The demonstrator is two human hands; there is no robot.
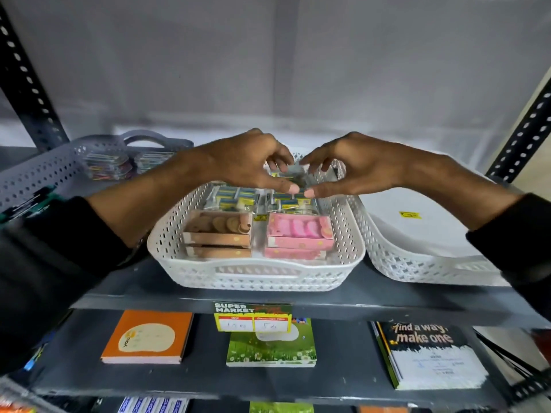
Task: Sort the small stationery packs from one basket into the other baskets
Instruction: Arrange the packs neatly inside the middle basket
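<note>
A white perforated basket (256, 272) stands in the middle of the grey shelf. It holds brown packs (219, 234) at front left, pink packs (298, 235) at front right and several blue-yellow packs (238, 196) behind them. My left hand (238, 162) and my right hand (354, 165) meet over the back of this basket. Together their fingertips pinch a clear-wrapped pack (293, 174), lifted slightly above the others. A grey basket (38, 174) with colourful clip packs (107, 168) sits at the left. A second white basket (417, 257) sits at the right.
Black slotted uprights (26, 81) frame the shelf on both sides. A price tag (253, 318) hangs on the shelf's front edge. On the lower shelf lie an orange notebook (149, 338), a green notebook (271, 347) and a black notebook (426, 353).
</note>
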